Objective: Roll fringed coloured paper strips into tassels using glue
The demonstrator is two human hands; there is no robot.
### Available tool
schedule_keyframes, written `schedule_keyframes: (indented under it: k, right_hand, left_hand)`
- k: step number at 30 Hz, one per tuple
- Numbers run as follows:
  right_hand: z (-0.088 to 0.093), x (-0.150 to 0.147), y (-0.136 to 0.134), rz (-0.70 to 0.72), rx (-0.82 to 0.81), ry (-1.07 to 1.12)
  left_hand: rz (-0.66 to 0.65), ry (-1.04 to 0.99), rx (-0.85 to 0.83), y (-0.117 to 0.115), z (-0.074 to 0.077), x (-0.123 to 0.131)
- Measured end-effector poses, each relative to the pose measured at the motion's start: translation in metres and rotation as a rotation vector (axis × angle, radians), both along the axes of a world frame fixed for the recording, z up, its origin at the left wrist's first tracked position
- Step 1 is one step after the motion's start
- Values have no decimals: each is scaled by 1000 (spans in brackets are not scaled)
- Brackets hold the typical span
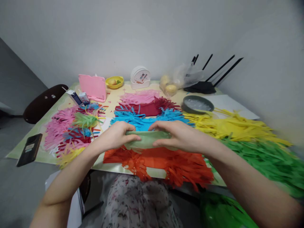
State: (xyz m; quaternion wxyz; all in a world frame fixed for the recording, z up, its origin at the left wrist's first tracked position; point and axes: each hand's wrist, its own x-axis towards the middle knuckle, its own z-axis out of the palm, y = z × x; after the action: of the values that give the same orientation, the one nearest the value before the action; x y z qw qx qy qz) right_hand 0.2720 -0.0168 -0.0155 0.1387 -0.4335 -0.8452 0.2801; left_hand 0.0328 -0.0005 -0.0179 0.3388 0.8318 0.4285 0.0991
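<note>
Between my two hands is a light green folded sheet point(148, 139), thin and slightly see-through, held level above the table. My left hand point(124, 134) pinches its left end with thumb and fingers. At the other end, my right hand point(169, 133) grips it the same way. Right below and nearer to me lies orange fringed paper point(154, 158) with cut strips at both ends. Just behind my hands is blue fringed paper point(144, 123), then dark red fringed paper point(147, 108) and pink fringed paper point(140, 97).
Mixed fringe bundles point(61, 126) and a phone point(29, 149) lie left. Yellow fringed paper point(228, 125) and green fringed paper point(258, 158) cover the right. Farther back stand a pink tablet case point(92, 87), drink cartons point(74, 97), a yellow bowl point(121, 83) and a round dark dish point(209, 104).
</note>
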Motion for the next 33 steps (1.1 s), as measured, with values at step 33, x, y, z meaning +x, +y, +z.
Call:
schedule_keyframes:
  k: [33]
  right_hand:
    - [-67, 3, -32, -155, -16, 847]
  left_hand:
    - [121, -836, -249, -31, -47, -7]
